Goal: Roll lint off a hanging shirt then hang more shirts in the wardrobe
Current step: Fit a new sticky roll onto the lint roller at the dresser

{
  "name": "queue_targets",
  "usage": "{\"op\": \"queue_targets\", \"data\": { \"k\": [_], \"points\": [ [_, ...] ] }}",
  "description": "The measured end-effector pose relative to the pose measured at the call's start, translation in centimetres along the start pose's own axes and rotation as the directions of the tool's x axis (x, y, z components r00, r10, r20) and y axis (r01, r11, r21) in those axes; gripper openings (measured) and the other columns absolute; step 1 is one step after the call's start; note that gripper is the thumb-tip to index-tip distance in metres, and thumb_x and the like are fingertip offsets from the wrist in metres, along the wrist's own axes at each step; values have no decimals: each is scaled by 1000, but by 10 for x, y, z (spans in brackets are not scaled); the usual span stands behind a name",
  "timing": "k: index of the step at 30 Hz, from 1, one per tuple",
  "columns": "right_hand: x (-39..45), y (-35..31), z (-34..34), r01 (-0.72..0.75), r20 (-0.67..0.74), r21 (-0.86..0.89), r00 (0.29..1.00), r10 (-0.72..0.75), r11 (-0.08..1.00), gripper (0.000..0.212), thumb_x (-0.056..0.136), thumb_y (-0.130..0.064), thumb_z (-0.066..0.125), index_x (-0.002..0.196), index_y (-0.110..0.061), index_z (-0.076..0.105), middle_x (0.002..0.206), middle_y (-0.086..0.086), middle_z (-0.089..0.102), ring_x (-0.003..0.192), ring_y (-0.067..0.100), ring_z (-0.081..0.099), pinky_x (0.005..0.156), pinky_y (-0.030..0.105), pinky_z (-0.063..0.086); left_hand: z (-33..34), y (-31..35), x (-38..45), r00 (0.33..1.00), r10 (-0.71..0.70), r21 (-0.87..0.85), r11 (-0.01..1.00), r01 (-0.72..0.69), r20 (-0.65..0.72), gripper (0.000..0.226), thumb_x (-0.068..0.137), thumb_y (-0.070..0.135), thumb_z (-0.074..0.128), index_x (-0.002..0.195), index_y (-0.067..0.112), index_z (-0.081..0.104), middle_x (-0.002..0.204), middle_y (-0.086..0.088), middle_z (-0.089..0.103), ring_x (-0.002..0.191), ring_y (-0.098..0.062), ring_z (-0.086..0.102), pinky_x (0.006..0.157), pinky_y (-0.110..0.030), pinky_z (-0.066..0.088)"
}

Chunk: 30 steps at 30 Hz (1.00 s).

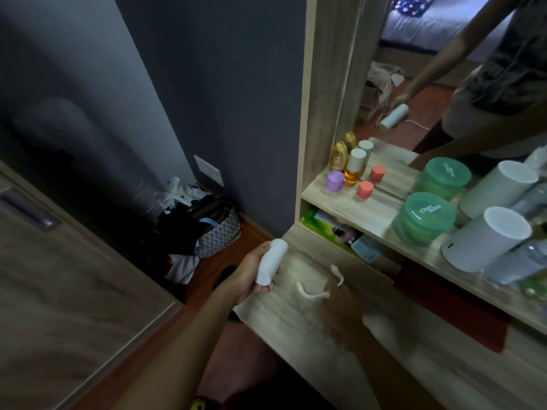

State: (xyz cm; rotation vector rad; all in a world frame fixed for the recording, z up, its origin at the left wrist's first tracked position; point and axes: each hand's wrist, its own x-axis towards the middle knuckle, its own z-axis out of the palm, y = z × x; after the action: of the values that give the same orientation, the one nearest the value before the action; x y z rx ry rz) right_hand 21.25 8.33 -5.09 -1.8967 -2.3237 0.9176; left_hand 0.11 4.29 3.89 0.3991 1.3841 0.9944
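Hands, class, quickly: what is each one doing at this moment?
Left hand: closed around the white cylindrical lint-roller case.
Right hand: blurred over the wooden desk top, by a thin curved white handle; grip cannot be told.

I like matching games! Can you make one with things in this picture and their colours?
Things:
1. round tub
2. small jar
3. cap
4. roller in the left hand

Colours:
A. white
B. purple
C. green
D. red

Pairs: 1-C, 2-B, 3-D, 4-A
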Motion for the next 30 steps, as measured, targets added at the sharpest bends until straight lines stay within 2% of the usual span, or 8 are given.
{"op": "queue_targets", "data": {
  "k": [3,5,7,9,13,16,25,30],
  "points": [
    [-10,-3,-16,119,-35,214,993,-114,969,3,85,-19,50,88,-17,50,89,2,59,93,27,61,67,26,36,7,-3,1,1000,13,-33,999,-14,-21,37,98,43,41,131,28,48,80,-12,58,54,-16,60,38,-22,45],
    [-24,-9,-28,181,-44,357,983,-177,916,23,77,-25,68,88,-24,47,89,-6,55,89,20,59,68,26,41,13,-5,1,999,5,-34,999,-7,-49,39,96,47,44,129,28,51,81,-11,60,65,-18,60,42,-24,47],
    [-41,-16,-39,227,-56,436,973,-226,871,52,64,-51,77,98,-25,46,97,-13,51,91,10,56,76,25,47,18,-8,3,998,1,-31,1000,-3,-63,39,96,48,44,130,28,50,79,-10,62,66,-19,59,42,-24,47],
    [-55,-21,-48,277,-94,417,960,-263,865,70,55,-65,76,102,-24,45,100,-14,52,92,3,54,76,21,47,25,-11,2,999,-5,-16,1000,4,-53,39,97,48,43,129,27,51,79,-9,63,68,-19,61,42,-24,47],
    [-68,-24,-50,307,-139,291,951,-278,906,70,57,-73,71,103,-28,42,104,-12,51,88,1,51,69,14,41,47,-12,2,999,-22,65,998,24,-31,50,97,50,41,125,12,54,84,-6,65,70,-18,61,57,-27,50],
    [-70,-24,-48,314,-155,249,947,-283,916,68,66,-74,64,110,-28,39,109,-8,49,89,2,51,64,10,39,54,-10,2,997,-81,103,992,79,19,58,101,45,28,135,0,44,66,-5,70,55,-16,65,48,-24,52],
    [-68,-35,-51,314,-198,254,943,-268,915,77,66,-72,65,118,-23,37,118,-5,52,95,4,52,66,8,37,58,-4,-7,998,-35,-83,996,40,61,41,100,44,36,124,14,51,72,-9,67,58,-20,58,48,-26,50],
    [-64,-47,-57,281,-228,274,948,-222,920,87,60,-71,71,124,-23,35,121,-6,55,100,6,57,80,25,52,63,6,-9,1000,-8,-162,987,12,26,34,98,45,40,108,17,57,87,-14,56,67,-21,53,50,-26,48]
  ]
}}
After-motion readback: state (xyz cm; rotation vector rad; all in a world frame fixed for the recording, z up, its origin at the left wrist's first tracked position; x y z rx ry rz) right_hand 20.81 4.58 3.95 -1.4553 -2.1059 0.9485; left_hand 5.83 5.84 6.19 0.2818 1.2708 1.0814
